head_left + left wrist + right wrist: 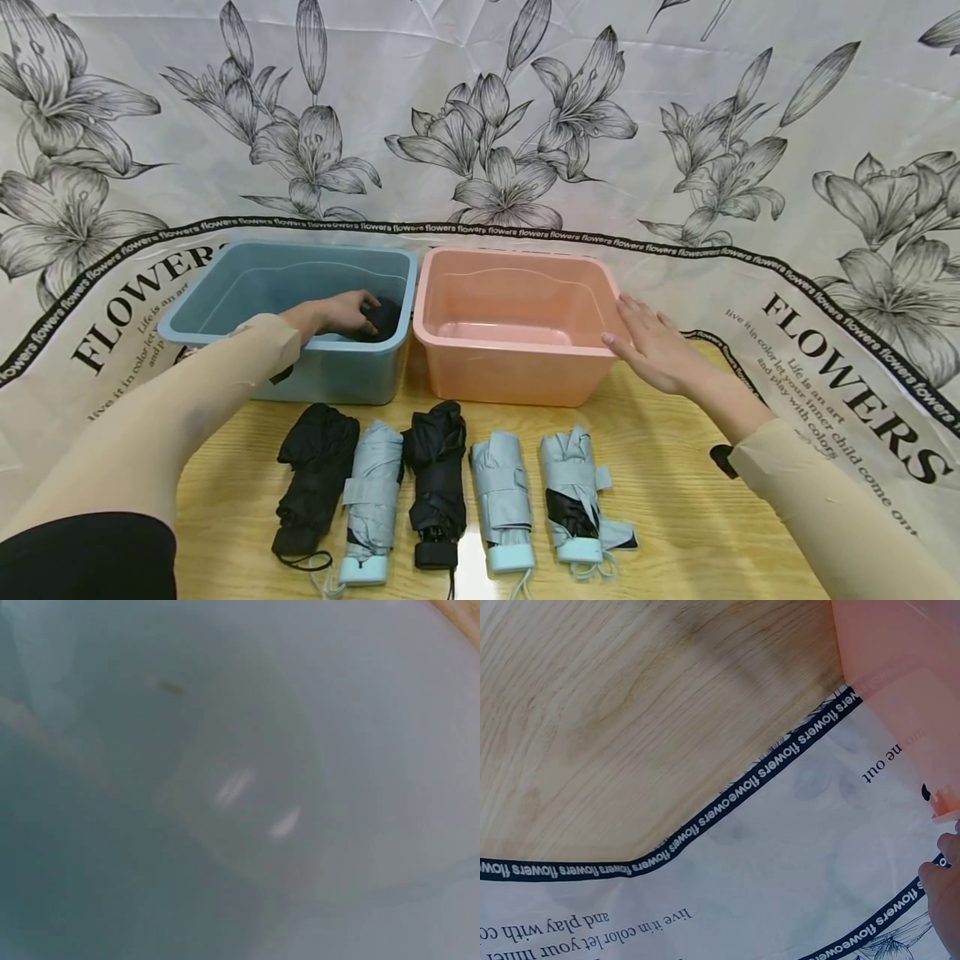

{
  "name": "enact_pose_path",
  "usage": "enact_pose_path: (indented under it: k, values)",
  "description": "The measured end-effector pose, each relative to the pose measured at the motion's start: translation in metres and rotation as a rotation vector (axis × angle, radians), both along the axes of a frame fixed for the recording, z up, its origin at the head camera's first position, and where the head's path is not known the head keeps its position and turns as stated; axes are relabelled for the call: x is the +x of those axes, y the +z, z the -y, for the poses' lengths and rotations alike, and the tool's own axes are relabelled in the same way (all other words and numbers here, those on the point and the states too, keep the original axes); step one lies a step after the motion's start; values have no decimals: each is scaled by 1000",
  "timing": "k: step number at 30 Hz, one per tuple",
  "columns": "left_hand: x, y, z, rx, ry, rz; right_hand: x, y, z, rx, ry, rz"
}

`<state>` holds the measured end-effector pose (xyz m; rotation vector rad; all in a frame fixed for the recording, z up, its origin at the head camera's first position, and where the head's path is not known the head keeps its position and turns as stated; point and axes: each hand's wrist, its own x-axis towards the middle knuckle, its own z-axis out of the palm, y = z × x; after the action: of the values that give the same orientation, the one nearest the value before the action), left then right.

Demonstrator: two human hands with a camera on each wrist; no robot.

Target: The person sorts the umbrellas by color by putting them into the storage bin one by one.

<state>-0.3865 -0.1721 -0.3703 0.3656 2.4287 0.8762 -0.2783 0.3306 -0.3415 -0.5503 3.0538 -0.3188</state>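
Note:
Inside the blue bin (341, 371), at its right end, my left hand (341, 312) reaches over the front rim and holds a black folded umbrella (384, 321), mostly hidden by the bin wall. Only blurred blue plastic of the bin fills the left wrist view. My right hand (652, 343) rests with fairly straight fingers on the right rim of the pink bin (517, 375), which has nothing in it. In the right wrist view, fingers (949, 859) show at the right edge, beside the pink bin's rim.
In front of the bins lies a row of folded umbrellas: black (318, 475), light blue (375, 483), black (438, 475), light blue (501, 487) and light blue (572, 487). Wrist cords trail toward the front. A flower-printed cloth (480, 192) hangs behind the wooden table (675, 500).

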Motion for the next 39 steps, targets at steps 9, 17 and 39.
enact_pose_path:
  k: [9,17,39]
  values:
    - [-1,3,1,-43,-96,92,0,2,1,3,-1,0]
    - [1,12,2,-61,-157,127,-1,3,1,0,2,-4]
    - [82,54,21,277,97,-315,-1,-7,-1,-54,-4,-16]
